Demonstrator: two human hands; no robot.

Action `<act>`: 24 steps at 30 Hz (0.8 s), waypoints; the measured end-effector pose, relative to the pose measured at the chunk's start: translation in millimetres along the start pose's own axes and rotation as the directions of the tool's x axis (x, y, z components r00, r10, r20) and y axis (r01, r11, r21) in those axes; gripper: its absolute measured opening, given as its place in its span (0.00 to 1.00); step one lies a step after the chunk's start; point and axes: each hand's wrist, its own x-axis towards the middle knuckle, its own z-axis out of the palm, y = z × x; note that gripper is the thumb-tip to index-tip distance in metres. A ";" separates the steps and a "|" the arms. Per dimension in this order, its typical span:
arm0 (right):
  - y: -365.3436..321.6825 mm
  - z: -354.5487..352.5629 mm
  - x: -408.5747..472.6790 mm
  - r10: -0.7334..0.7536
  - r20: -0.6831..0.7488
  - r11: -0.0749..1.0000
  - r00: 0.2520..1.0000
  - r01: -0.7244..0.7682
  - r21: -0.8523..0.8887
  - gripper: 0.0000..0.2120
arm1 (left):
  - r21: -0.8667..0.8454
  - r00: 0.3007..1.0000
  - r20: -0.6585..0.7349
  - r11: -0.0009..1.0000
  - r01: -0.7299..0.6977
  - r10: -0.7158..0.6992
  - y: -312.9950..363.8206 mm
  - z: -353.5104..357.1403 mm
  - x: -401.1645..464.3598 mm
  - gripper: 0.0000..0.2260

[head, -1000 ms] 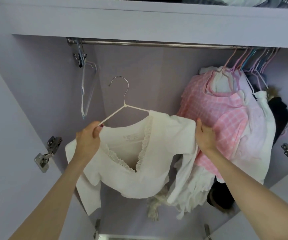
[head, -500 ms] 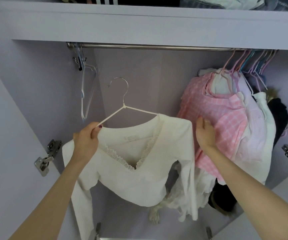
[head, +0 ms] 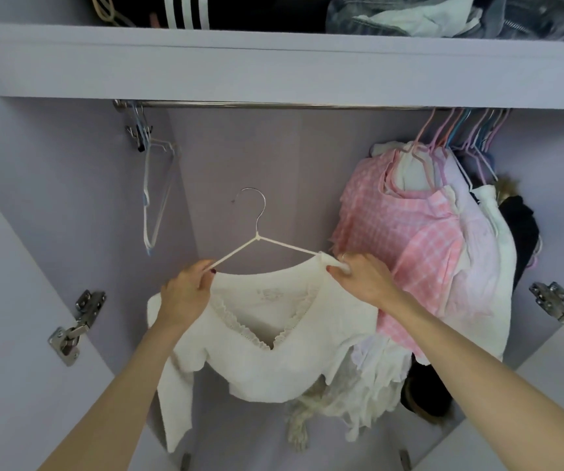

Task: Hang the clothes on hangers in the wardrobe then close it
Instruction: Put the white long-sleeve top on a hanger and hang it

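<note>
We find no writing that we can read; a faint pale mark inside the back neck of the white top (head: 273, 338) is too blurred to make out, and the dark garment (head: 185, 11) on the upper shelf (head: 273, 59) shows only three white stripes.

Our left hand (head: 185, 294) pinches the left arm of the white hanger (head: 256, 237) together with the top's left shoulder, thumb and fingers curled close. Our right hand (head: 363, 278) pinches the fabric of the right shoulder at the hanger's other arm, fingers bent round a small fold of cloth.

The white top sits on the hanger, held in the air in the middle of the open wardrobe, below the metal rail (head: 273, 105) and not hooked on it. Its lace-edged V neck faces us and one sleeve hangs down on the left.

To the right, a pink checked garment (head: 406, 239) and other clothes hang from pastel hangers (head: 460, 130) on the rail, just beside our right hand. At the rail's left end hang empty hangers (head: 154, 192). Door hinges (head: 76, 326) show on both sides.
</note>
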 end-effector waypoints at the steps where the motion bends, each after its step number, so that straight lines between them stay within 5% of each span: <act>1: 2.8 -2.7 -0.6 0.040 -0.004 0.999 0.999 -0.040 -0.035 0.19 | -0.045 1.000 0.003 0.999 -0.025 0.025 3.7 1.3 0.2 0.14; 4: 19.5 -6.9 0.7 0.183 0.085 0.982 0.979 -0.179 -0.052 0.18 | -0.087 0.986 -0.085 0.985 -0.148 0.140 16.6 3.2 2.4 0.18; 7: 36.5 -12.1 3.2 0.330 0.223 0.916 0.917 -0.368 0.158 0.16 | -0.054 0.933 -0.196 0.946 -0.318 0.302 38.3 0.0 7.3 0.17; 13: 55.4 -34.9 -1.3 0.403 0.311 0.645 0.861 -0.508 0.571 0.07 | 0.256 0.648 -0.409 0.763 -0.594 0.642 106.4 -17.5 17.1 0.18; 16: 56.6 -53.7 -0.4 0.372 0.220 0.569 0.902 -0.409 0.713 0.06 | 0.361 0.543 -0.420 0.683 -0.635 0.727 138.2 -27.0 25.5 0.23; 18: 55.6 -64.0 4.2 0.363 0.079 0.646 0.928 -0.312 0.697 0.08 | 0.432 0.517 -0.409 0.658 -0.617 0.752 153.8 -33.5 32.9 0.27; 24: 54.0 -85.8 18.6 0.369 -0.205 0.781 0.906 -0.183 0.597 0.06 | 0.552 0.552 -0.398 0.672 -0.494 0.733 175.2 -43.5 57.5 0.34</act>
